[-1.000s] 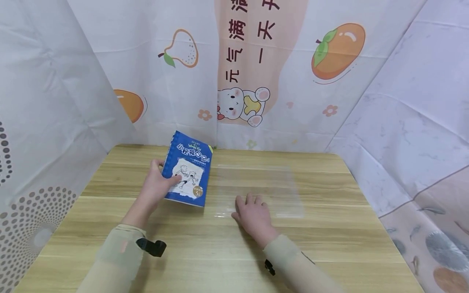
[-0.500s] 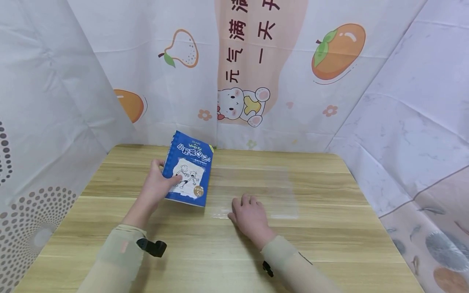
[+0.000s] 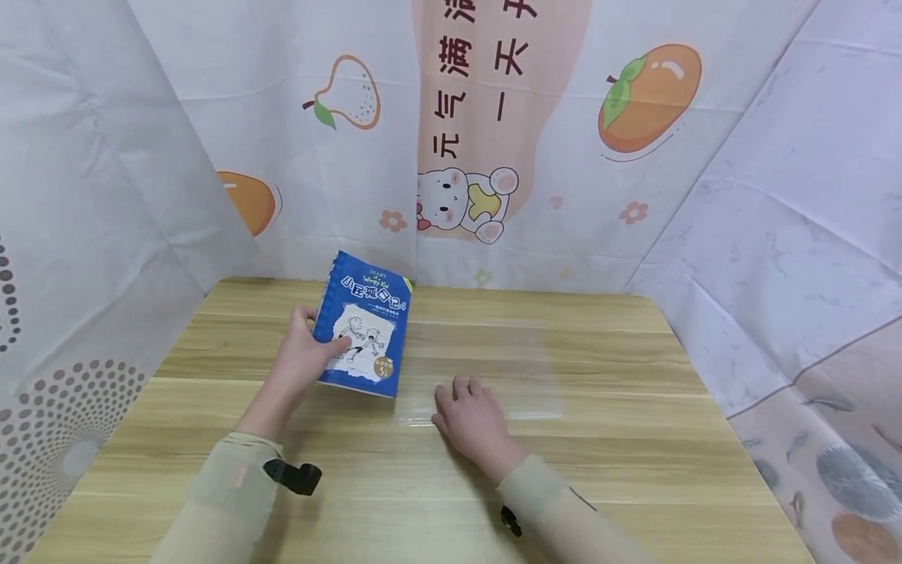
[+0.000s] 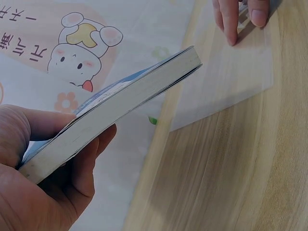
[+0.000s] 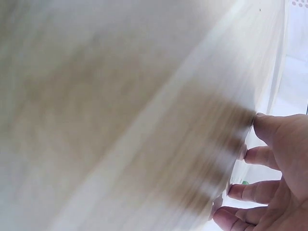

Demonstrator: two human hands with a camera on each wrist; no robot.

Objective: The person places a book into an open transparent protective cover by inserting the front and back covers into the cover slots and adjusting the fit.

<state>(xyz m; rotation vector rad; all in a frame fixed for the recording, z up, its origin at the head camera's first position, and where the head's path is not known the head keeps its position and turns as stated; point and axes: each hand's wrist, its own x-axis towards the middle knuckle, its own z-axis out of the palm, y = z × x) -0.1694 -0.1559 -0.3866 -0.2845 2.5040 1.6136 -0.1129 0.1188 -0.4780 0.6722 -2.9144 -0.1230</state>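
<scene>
A blue paperback book (image 3: 362,334) with a cartoon cover is held tilted above the wooden table (image 3: 634,462) by my left hand (image 3: 304,358), thumb on the cover and fingers under it; the left wrist view shows its page edge (image 4: 120,111). To its right a clear plastic sheet (image 3: 486,368) lies flat on the table. My right hand (image 3: 468,419) rests palm down on the sheet's near left corner with straight fingers (image 4: 230,19). The right wrist view is blurred, showing only fingers (image 5: 269,166) and the sheet (image 5: 144,96).
Printed fabric curtains (image 3: 493,133) with fruit and a bear wall in the table at the back and both sides. A marbled and patterned cloth (image 3: 810,313) hangs at the right.
My right hand has slid left and slightly toward me, dragging the clear sheet with it closer to the book. The left hand and book have stayed put.
</scene>
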